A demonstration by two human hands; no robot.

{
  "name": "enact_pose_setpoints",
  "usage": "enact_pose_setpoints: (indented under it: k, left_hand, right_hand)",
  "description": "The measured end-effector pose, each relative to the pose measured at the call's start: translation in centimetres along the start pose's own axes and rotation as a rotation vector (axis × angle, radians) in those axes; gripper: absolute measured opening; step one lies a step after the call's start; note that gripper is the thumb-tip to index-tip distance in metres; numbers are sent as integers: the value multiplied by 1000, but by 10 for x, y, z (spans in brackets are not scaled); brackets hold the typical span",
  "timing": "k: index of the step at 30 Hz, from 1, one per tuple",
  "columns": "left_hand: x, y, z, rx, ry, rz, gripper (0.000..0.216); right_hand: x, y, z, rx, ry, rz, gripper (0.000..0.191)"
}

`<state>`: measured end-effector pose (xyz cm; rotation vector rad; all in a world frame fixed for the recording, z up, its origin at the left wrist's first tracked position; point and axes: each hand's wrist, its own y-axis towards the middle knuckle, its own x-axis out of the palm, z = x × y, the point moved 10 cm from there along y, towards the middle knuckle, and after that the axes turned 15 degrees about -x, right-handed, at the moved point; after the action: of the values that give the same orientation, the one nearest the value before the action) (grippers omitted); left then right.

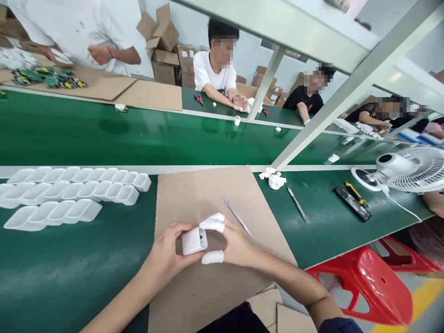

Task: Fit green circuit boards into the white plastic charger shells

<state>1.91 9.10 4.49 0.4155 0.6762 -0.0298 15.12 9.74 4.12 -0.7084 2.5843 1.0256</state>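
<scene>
A small white plastic housing (191, 242) is held over the cardboard sheet, its open end turned right with dark parts showing inside. My left hand (169, 247) grips it from the left, thumb and fingers closed on opposite sides. From the right, my right hand (231, 240), wearing white finger cots, curves round the open end. Its fingertips meet the upper edge and its thumb lies at the lower edge. Metal tweezers (237, 217) rest on the cardboard just beyond my right hand.
Rows of white cups (83, 210) stand at left. The cardboard sheet (187, 291) covers the bench before me. Another pair of tweezers (297, 205), crumpled white tissue (276, 180), a black tool (352, 203) and a fan (412, 169) are rightward. Co-workers sit across the green belt (156, 136).
</scene>
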Motion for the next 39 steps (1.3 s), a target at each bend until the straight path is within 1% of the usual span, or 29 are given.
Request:
enact_pose_setpoints:
  k: [2, 4, 7, 9, 11, 12, 14, 16, 17, 19, 21, 23, 26, 29, 31, 32, 34, 37, 39]
  left_hand:
    - [3, -2, 1, 30, 9, 10, 43]
    - [6, -6, 5, 91, 26, 39, 38]
    - [10, -11, 10, 156, 100, 90, 31]
    - [11, -12, 10, 166, 159, 112, 33]
    - [10, -10, 9, 172, 218, 143, 42]
    - [8, -9, 8, 171, 250, 158, 46]
    - [4, -4, 5, 159, 310, 199, 51]
    - [-2, 0, 2, 142, 341, 223, 46]
    - [-4, 2, 2, 141, 340, 219, 39]
    - [-3, 4, 3, 159, 316, 162, 23]
    - [-1, 4, 5, 188, 287, 89, 30]
    - [0, 4, 7, 208, 274, 52, 34]
    - [-4, 6, 8, 210, 279, 57, 31]
    - [-5, 7, 7, 200, 285, 54, 30]
    - [-5, 8, 6, 193, 290, 44, 29]
    - [-5, 8, 5, 189, 292, 41, 29]
    - [-4, 8, 3, 178, 296, 35, 28]
    - [-3, 8, 3, 167, 298, 27, 29]
    - [-2, 9, 3, 160, 293, 15, 29]
  right_hand:
    - [3, -1, 7, 35, -4, -8, 64]
    - [9, -3, 13, 57, 0, -39, 66]
    - [17, -8, 15, 44, -21, -69, 61]
    - [18, -9, 18, 39, -87, -78, 57]
    - [13, -5, 27, 55, -171, -80, 55]
    - [7, 0, 35, 72, -214, -75, 55]
    - [-14, 20, 57, 120, -302, -42, 54]
    - [-44, 50, 87, 191, -411, -2, 51]
    - [-61, 68, 104, 227, -466, 8, 47]
    - [-90, 102, 134, 297, -572, 10, 37]
    - [-111, 129, 160, 359, -663, -14, 31]
    - [-120, 145, 179, 410, -742, -51, 31]
    - [-119, 150, 192, 451, -856, -91, 33]
    - [-123, 135, 185, 437, -977, -92, 35]
    - [-138, 112, 170, 408, -1044, -90, 37]
    - [-151, 96, 160, 397, -1072, -89, 37]
    - [-187, 56, 139, 401, -1126, -76, 33]
    - [-253, -16, 110, 491, -1216, -3, 29]
    - [-285, -58, 102, 557, -1260, 39, 29]
